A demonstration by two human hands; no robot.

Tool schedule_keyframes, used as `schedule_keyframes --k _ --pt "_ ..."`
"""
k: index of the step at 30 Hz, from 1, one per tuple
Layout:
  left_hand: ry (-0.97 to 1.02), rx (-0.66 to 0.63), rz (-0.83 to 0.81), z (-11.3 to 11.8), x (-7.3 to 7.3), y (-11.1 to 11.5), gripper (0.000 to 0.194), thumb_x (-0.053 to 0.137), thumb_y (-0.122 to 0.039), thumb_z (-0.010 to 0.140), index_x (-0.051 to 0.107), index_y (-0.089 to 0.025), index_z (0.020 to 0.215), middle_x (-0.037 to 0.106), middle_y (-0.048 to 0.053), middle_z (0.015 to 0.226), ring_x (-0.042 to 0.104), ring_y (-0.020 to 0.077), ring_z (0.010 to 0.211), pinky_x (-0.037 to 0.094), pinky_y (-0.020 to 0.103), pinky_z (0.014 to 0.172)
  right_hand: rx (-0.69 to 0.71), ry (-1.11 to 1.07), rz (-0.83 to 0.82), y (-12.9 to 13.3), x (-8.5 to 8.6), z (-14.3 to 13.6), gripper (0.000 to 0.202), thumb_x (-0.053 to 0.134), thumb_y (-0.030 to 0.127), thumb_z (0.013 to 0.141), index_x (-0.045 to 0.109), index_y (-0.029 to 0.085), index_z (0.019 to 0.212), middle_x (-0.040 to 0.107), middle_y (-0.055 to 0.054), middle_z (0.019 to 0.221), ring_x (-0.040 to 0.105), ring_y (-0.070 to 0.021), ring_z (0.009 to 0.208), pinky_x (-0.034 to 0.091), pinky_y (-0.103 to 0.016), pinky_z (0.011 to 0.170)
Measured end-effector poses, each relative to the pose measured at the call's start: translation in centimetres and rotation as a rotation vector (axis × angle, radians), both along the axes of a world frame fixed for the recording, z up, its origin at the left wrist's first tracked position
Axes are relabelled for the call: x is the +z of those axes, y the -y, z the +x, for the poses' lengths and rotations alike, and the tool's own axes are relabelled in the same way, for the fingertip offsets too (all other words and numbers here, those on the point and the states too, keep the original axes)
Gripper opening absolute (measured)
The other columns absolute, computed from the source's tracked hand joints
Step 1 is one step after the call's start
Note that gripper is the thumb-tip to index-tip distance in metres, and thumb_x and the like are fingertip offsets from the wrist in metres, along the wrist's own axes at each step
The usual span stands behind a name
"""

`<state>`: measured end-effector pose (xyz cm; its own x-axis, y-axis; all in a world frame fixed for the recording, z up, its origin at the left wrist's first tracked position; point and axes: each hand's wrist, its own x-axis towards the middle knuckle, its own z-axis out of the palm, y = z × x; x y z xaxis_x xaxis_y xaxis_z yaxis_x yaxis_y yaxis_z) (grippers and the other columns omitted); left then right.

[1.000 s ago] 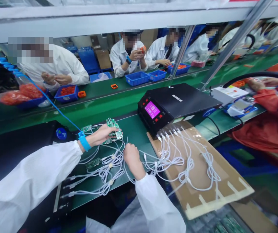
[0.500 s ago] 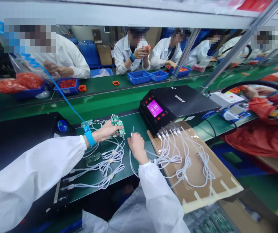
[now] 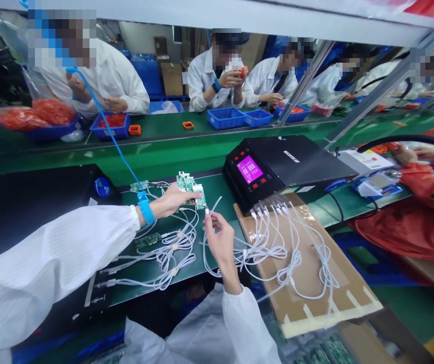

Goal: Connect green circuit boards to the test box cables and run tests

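My left hand (image 3: 173, 199), with a blue band at the wrist, is closed on a small stack of green circuit boards (image 3: 200, 196), the thumb lying over them. Just right of the boards, my right hand (image 3: 220, 233) pinches the white plug of a cable (image 3: 207, 211) between thumb and fingers. The plug's tip is at the lower corner of the nearest board; I cannot tell whether it is inserted. Below my left hand, bundled white cables (image 3: 173, 247) lie on the green bench, with another circuit board (image 3: 148, 239) at their left.
A black tester with a lit screen (image 3: 250, 169) stands at right, several white cables hanging from it over a cardboard sheet (image 3: 315, 308). A second black box (image 3: 42, 212) is at left. Co-workers sit across by blue bins (image 3: 226, 118); an orange sleeve (image 3: 422, 177) shows at right.
My right hand has turned and risen, bringing the plug up to the boards' lower corner. My left hand still grips the boards, now tilted more toward the right. The camera view has shifted slightly.
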<state>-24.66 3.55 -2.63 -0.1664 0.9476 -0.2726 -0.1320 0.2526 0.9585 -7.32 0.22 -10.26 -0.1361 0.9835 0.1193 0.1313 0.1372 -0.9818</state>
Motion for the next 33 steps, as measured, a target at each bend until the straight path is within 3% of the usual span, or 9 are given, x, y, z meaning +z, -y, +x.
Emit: schedule_keyframes --k 13,20,30,33 --pt "0.021 0.073 0.029 0.7 0.3 0.1 0.040 0.100 -0.021 0.055 0.071 -0.013 0.081 0.076 0.013 0.095 0.072 0.0266 0.095 0.062 0.041 0.087 -0.006 -0.023 -0.037 0.7 0.8 -0.4 0.045 0.060 0.058 0.096 0.074 0.015 0.100 0.070 -0.003 0.076 0.062 -0.0168 0.069 0.051 -0.029 0.068" --pt "-0.010 0.069 0.065 1.0 -0.2 0.3 0.042 0.100 -0.023 0.052 0.070 -0.014 0.081 0.075 0.011 0.091 0.072 0.0264 0.089 0.062 0.044 0.086 0.024 -0.056 -0.057 0.5 0.7 -0.3 0.045 0.060 0.058 0.096 0.075 0.016 0.103 0.069 -0.003 0.076 0.061 -0.0165 0.068 0.049 -0.028 0.065" --pt "-0.023 0.078 0.027 1.1 -0.2 0.6 0.037 0.097 -0.023 0.058 0.071 -0.013 0.081 0.074 0.013 0.096 0.070 0.0289 0.098 0.061 0.041 0.087 0.048 -0.084 -0.084 0.6 0.3 -1.0 0.046 0.058 0.057 0.098 0.075 0.015 0.106 0.065 -0.001 0.072 0.061 -0.0163 0.067 0.049 -0.028 0.067" --pt "-0.052 0.099 0.008 1.2 -0.7 0.6 0.039 0.097 -0.022 0.058 0.067 -0.015 0.082 0.073 0.011 0.092 0.070 0.0278 0.093 0.061 0.040 0.083 0.050 0.000 -0.037 0.2 -0.1 -0.6 0.046 0.056 0.055 0.100 0.076 0.015 0.109 0.074 -0.007 0.087 0.068 -0.0196 0.080 0.053 -0.032 0.078"
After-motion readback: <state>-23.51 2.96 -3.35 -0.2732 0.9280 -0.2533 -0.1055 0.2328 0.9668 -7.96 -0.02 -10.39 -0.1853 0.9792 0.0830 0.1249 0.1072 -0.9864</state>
